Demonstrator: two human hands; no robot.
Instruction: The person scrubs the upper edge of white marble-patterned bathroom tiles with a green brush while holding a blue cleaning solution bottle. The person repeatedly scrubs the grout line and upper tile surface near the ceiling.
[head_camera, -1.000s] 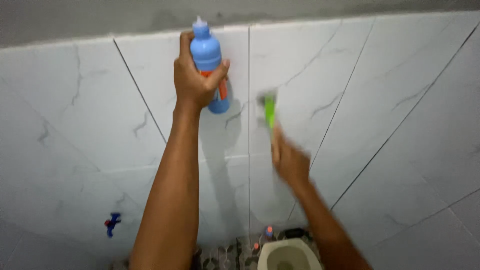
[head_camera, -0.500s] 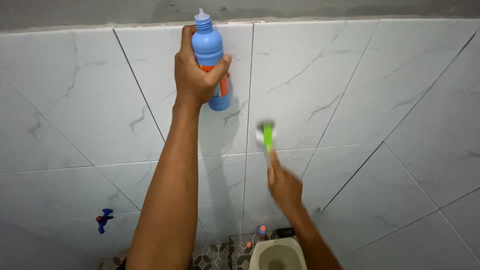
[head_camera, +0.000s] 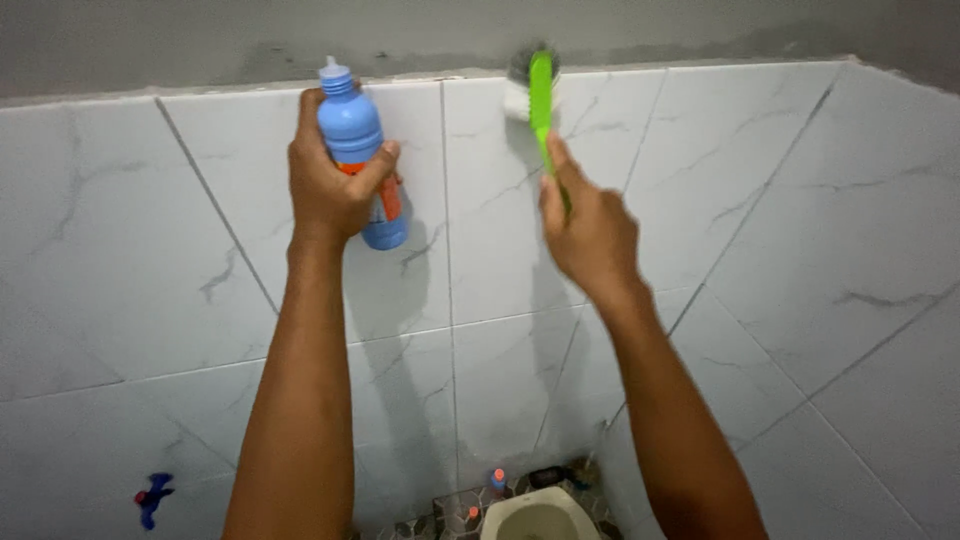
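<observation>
My left hand (head_camera: 332, 187) is raised against the white marbled tile wall (head_camera: 760, 230) and grips a blue plastic bottle (head_camera: 352, 128) with an orange label, nozzle pointing up. My right hand (head_camera: 590, 228) holds the handle of a green scrubbing brush (head_camera: 540, 100). The brush's white bristle head presses on the wall at the top edge of the tiles, where the grey bare wall begins. Both arms reach upward side by side, the bottle to the left of the brush.
Far below, a pale squat toilet pan (head_camera: 535, 518) sits on a patterned floor with a small bottle (head_camera: 497, 481) beside it. A blue tap (head_camera: 152, 497) sticks out of the wall at lower left. Grey unfinished wall (head_camera: 200, 40) runs above the tiles.
My right hand has swept the brush up from mid-wall to the top row of tiles. The left hand with the bottle has shifted a little to the left in view.
</observation>
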